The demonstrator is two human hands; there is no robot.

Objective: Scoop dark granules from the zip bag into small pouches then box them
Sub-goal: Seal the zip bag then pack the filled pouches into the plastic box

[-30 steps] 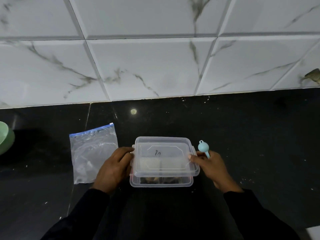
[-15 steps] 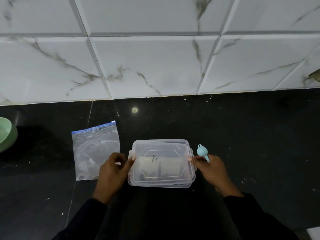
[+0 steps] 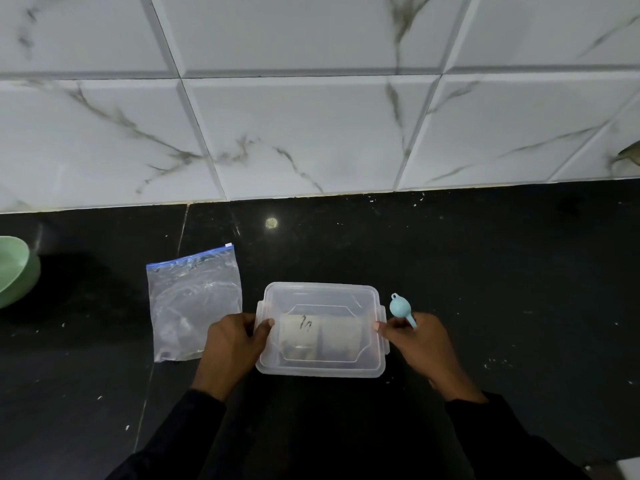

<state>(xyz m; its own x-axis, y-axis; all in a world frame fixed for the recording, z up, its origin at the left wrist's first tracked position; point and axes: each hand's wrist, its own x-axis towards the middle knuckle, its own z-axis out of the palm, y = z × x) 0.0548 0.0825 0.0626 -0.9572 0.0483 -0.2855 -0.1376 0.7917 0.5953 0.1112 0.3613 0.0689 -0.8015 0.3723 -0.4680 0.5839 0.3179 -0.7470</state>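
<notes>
The clear box (image 3: pixel 320 367) sits on the black counter (image 3: pixel 502 289) right in front of the person, lid on, with pale pouches (image 3: pixel 322 332) showing through the plastic and a dark scribble on one of them. The left hand (image 3: pixel 232 348) grips the box's left side, thumb laid over the lid's edge and fingers curled down along the wall. The right hand (image 3: pixel 419 344) has its thumb tip on the lid's right edge, while its fingers are closed round the handle of the blue scoop (image 3: pixel 400 308) — the bowl of it pokes out above the knuckles, just beside the box's far right corner.

Left of the box the zip bag (image 3: pixel 194 303) lies flat, blue strip at the far end. It looks nearly emptied, and its near right corner is tucked behind the left hand. Well off to the left a green bowl (image 3: pixel 14 268) is cut by the frame's edge. White specks dot the counter, a lamp's glint (image 3: pixel 271 223) shines near the marble-tiled wall (image 3: pixel 311 133), and a white corner of something (image 3: pixel 628 469) — I cannot tell what — shows at the near right. Nothing lies between the box and the wall.
</notes>
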